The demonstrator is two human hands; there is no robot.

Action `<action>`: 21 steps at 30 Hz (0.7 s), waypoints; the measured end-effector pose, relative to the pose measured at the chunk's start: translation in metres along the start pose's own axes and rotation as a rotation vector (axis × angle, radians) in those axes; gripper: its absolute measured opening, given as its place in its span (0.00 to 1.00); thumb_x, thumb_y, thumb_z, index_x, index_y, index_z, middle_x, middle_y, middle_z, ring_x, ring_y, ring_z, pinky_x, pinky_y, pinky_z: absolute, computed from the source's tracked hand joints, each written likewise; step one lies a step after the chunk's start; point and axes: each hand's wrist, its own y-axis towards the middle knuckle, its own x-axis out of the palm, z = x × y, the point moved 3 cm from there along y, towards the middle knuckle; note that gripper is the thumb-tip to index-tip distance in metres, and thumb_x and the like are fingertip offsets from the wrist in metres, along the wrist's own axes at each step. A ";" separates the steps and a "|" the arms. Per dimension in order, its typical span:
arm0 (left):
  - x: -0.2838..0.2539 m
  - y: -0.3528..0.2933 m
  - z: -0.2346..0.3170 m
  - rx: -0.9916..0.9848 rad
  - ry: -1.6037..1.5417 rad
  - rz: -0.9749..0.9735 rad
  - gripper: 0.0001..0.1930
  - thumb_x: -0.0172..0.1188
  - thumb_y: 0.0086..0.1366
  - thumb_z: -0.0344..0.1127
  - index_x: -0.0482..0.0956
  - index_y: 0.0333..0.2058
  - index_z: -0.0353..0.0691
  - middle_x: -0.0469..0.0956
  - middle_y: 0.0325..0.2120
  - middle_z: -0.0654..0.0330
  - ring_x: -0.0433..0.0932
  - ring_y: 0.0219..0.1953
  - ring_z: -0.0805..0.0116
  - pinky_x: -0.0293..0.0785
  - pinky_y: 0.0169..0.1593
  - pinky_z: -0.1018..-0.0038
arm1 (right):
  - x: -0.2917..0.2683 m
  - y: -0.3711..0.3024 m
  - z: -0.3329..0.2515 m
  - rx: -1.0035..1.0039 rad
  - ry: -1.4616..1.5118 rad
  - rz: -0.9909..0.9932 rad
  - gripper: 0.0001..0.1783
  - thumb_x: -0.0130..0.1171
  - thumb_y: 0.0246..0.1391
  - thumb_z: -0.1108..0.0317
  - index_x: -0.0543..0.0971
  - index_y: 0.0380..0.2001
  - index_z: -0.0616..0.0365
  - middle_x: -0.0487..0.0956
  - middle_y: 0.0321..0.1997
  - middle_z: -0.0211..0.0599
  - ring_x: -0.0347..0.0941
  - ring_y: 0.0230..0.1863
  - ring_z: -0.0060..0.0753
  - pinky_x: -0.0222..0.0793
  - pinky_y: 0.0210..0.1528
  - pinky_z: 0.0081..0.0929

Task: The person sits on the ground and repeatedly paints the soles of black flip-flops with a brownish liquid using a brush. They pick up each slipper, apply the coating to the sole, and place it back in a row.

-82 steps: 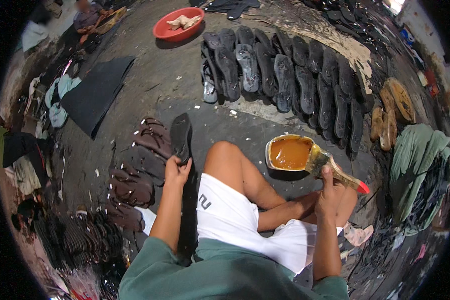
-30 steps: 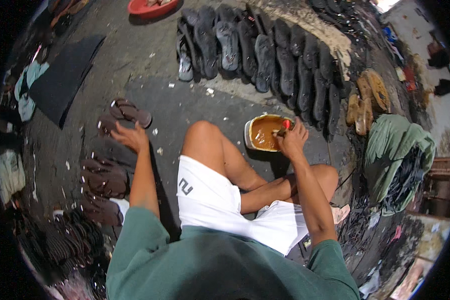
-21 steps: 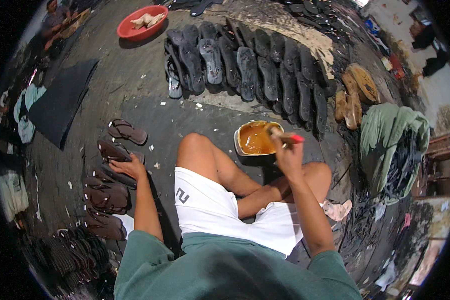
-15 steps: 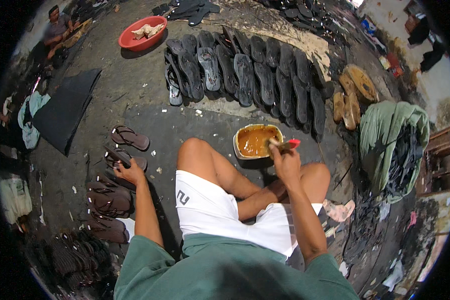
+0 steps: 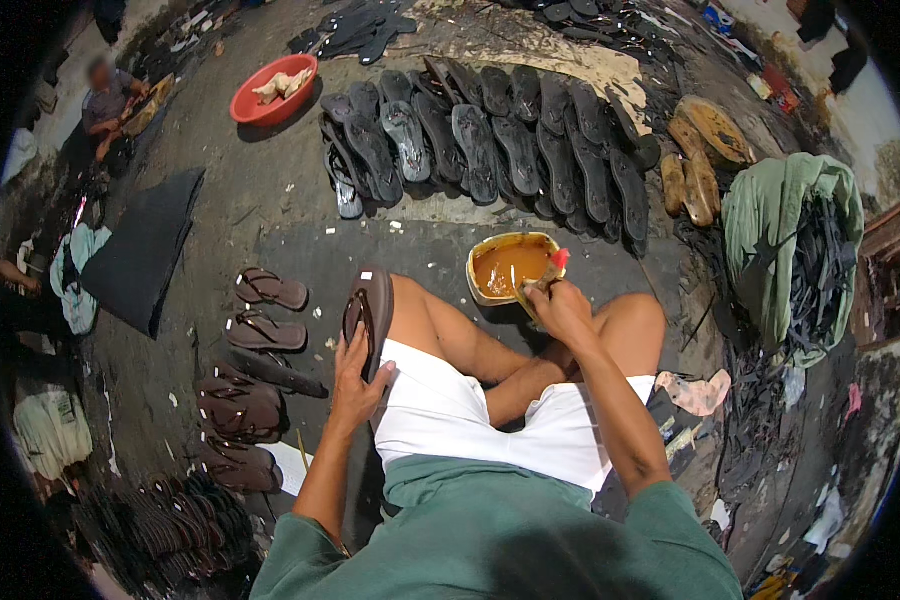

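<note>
My left hand [image 5: 354, 388] grips a brown flip-flop [image 5: 377, 310] near its heel end. The flip-flop stands toe up beside my left knee, its thong strap facing left. In my right hand [image 5: 564, 310] is a brush [image 5: 558, 260] with a red end, held at the right rim of a pale tub [image 5: 485, 294]. Amber, glue-like liquid [image 5: 510, 268] fills much of the tub; my fingers partly hide the brush. To the left of my left hand, more brown flip-flops [image 5: 270, 335] lie in a column on the dark floor mat.
Rows of dark soles [image 5: 480, 150] lie beyond the tub. A red basin [image 5: 270, 95] holds pale scraps at the far left. Wooden shoe lasts [image 5: 705, 165] and a green cloth sack [image 5: 785, 200] of black strips stand at right. A person [image 5: 110, 105] sits far left.
My left hand has lifted a flip-flop from the column at left and brought it to my left knee. My right hand and the brush have shifted slightly left at the tub's rim.
</note>
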 end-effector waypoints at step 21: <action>0.001 0.058 0.190 -0.078 -1.806 -0.236 0.27 0.41 0.75 0.47 0.53 0.68 0.47 0.63 0.63 0.60 0.67 0.61 0.67 0.65 0.63 0.71 | -0.145 -0.050 -0.124 -0.129 1.059 0.055 0.23 0.62 0.58 0.57 0.79 0.48 0.68 0.81 0.45 0.37 0.75 0.43 0.22 0.70 0.47 0.24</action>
